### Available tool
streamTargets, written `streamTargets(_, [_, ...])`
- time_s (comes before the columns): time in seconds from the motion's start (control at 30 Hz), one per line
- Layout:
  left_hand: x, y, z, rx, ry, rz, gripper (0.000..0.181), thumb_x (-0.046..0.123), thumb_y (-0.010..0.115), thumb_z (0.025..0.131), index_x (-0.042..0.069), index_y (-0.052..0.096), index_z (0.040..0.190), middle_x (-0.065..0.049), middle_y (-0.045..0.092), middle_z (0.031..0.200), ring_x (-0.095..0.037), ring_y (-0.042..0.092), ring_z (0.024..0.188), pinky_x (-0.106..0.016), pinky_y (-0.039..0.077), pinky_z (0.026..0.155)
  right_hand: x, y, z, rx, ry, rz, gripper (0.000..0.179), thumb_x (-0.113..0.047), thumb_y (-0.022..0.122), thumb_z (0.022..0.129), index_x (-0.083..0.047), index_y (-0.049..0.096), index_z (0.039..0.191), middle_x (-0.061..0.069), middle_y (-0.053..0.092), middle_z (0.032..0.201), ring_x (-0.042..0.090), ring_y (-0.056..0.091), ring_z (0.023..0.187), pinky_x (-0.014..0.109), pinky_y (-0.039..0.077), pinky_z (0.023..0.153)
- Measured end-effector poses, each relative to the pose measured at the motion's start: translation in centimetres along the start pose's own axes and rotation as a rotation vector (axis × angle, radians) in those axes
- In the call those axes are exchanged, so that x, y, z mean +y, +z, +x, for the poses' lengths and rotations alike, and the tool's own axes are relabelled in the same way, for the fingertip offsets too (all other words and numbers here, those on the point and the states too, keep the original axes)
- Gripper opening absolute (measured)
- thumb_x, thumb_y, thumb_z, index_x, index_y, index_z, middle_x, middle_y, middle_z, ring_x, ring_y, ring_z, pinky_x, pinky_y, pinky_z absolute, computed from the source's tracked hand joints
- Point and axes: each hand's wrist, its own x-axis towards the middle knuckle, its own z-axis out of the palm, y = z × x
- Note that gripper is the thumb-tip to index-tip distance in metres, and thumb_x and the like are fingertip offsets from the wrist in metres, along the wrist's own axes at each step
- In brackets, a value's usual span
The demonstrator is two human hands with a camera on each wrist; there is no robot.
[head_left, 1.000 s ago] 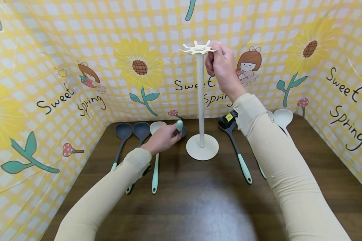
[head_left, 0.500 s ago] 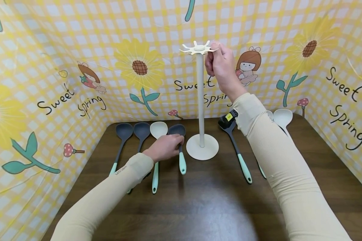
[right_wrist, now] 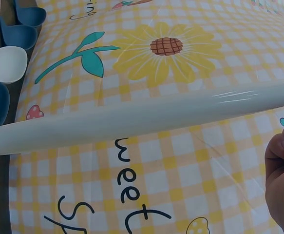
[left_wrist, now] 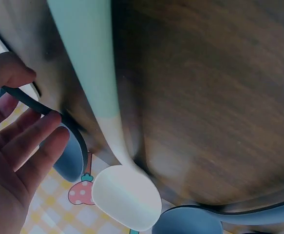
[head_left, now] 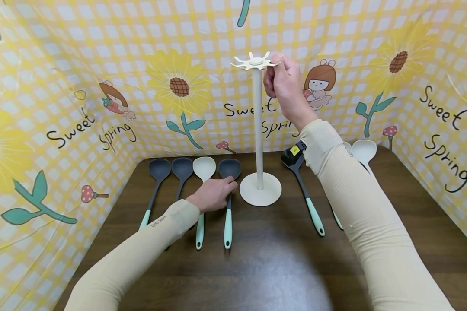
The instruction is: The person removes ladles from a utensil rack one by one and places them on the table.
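My left hand [head_left: 214, 194] holds a dark grey ladle [head_left: 228, 229] with a mint handle by its neck, fingertips just below the bowl. The ladle points away from me, left of the stand's base. In the left wrist view, thumb and fingers [left_wrist: 44, 131] are at the ladle's dark shaft, its bowl [left_wrist: 71, 158] beyond them. My right hand [head_left: 286, 82] pinches one hook at the top of a cream utensil stand [head_left: 258, 129], fingers curled. The stand is upright on its round base. In the right wrist view its pole [right_wrist: 146, 112] runs across the picture.
To the left lie a white ladle [head_left: 199, 233] and two dark grey ladles [head_left: 160, 168]. On the right are a dark utensil with a mint handle [head_left: 315, 218] and a white ladle [head_left: 365, 152], partly hidden by my sleeve. Checked cloth [head_left: 202, 26] walls the brown table [head_left: 257, 263].
My left hand has turned the dark ladle from end-on to lying lengthwise, its mint handle swinging down toward me. The bowl has come into view. My right hand and the stand stay put.
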Motion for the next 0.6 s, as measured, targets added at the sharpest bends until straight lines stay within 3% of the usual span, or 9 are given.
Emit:
streamTargets(0.37, [0.06,0.69,-0.01,-0.014,-0.005,0.060,0.020,0.004,0.066,0.086,0.012,0.059,0.102,-0.004,0.056,0.097,-0.013,0.054,0.068,-0.032,0.050,0.057,-0.05,0.08,-0.24,-0.008,-0.003,0.004,0.043,-0.018,0.040,0.109,-0.006,0.040,0.067,0.007,0.038,0.051,0.018,0.030,0.041,0.027,0.023,0.041])
streamTargets(0.6, [0.14,1.01,-0.12,-0.024,-0.016,0.040,0.011,0.006,0.061,0.092,0.012,0.060,0.102,-0.005,0.056,0.100,-0.014,0.056,0.072,-0.032,0.051,0.059,-0.29,-0.12,-0.50,-0.020,0.034,0.018,0.037,-0.009,0.037,0.104,-0.006,0.041,0.068,0.006,0.040,0.051,0.016,0.032,0.041,0.026,0.028,0.041])
